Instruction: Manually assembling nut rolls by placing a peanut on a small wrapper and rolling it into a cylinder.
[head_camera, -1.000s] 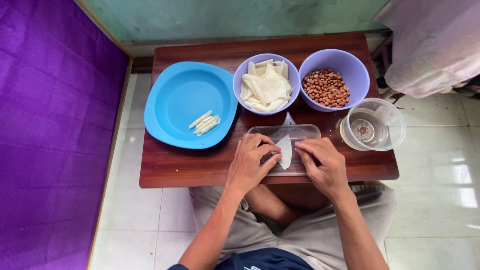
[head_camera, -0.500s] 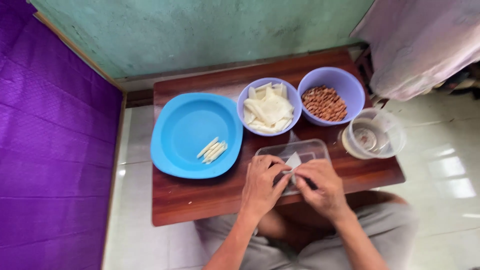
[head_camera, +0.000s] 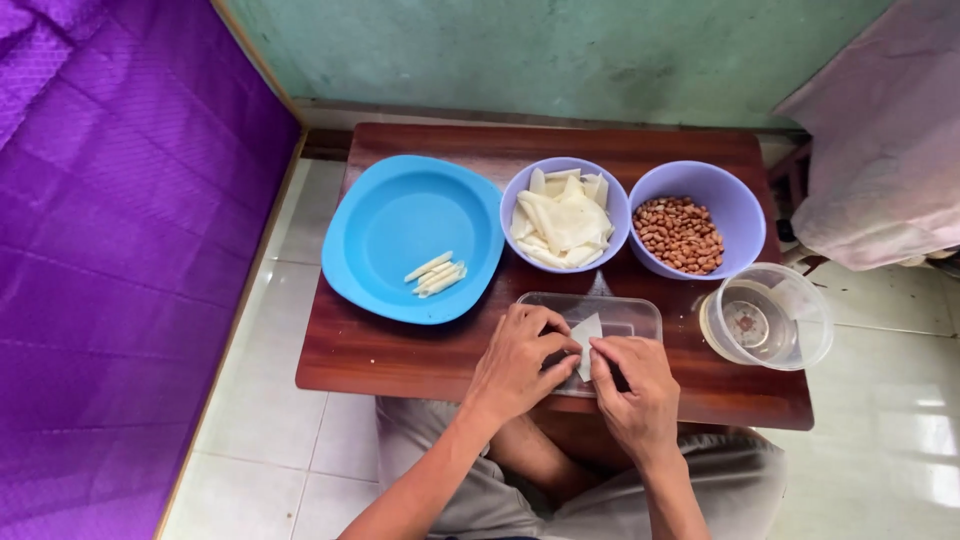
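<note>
A low, dark reddish wooden surface (head_camera: 400, 355) stands on a floor of glossy white tiles (head_camera: 285, 450) catching daylight at the right, against a worn green wall (head_camera: 560, 50), with a quilted purple mattress (head_camera: 110, 260) along one side and a pale pink cloth (head_camera: 890, 160) draped opposite.

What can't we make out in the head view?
- Wrapper piece: lower part hidden between left hand and right hand.
- Clear tray: near half covered by both hands.
- Clear container: contents unclear, glare.
- Rolled sticks on blue plate: too small to count.
</note>
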